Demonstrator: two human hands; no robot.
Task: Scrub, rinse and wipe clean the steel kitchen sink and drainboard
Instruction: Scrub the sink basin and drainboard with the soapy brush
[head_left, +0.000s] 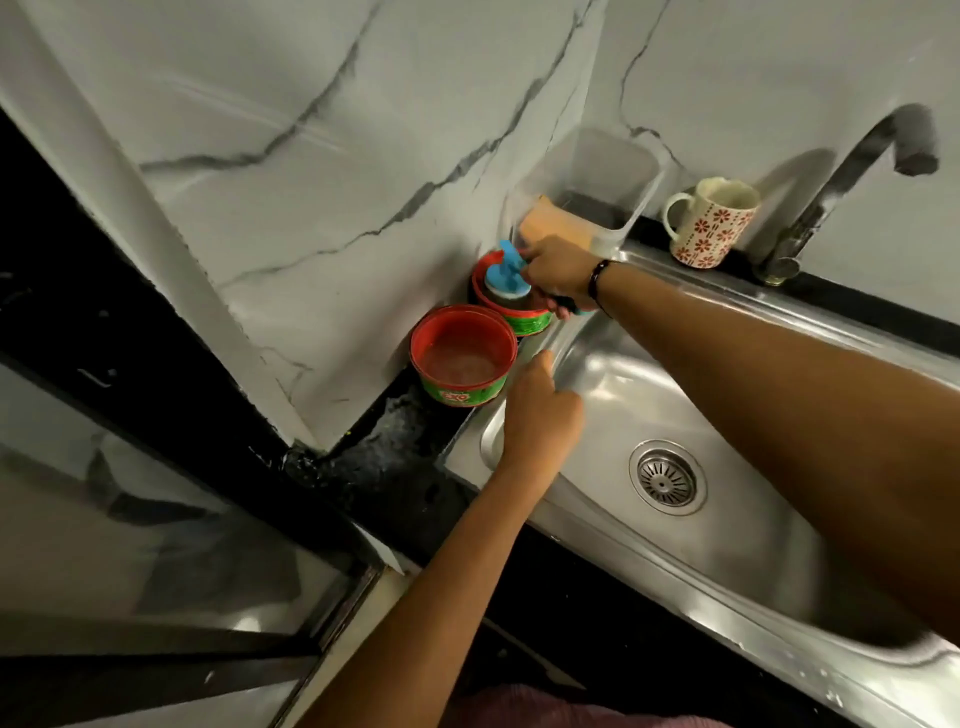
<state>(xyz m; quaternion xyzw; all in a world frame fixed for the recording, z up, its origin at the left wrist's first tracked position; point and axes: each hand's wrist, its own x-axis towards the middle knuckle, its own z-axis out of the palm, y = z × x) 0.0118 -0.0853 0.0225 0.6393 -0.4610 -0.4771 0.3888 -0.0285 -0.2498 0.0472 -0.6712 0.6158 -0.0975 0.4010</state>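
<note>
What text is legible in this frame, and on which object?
"EXO": white letters on a red patch, on the green side of the near red tub.
Far red tub, by the right hand: the green band shows print, too blurred to read.
Mug: red flower pattern only, no text.
Nothing else bears readable text.

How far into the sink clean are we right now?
Early. Nothing looks scrubbed: the sink shows no suds and no water runs from the tap. In hand: the right hand grips the blue-handled scrubber at the rear soap tub; the left hand hovers. Scrubbing, rinsing, wiping remain.
</note>
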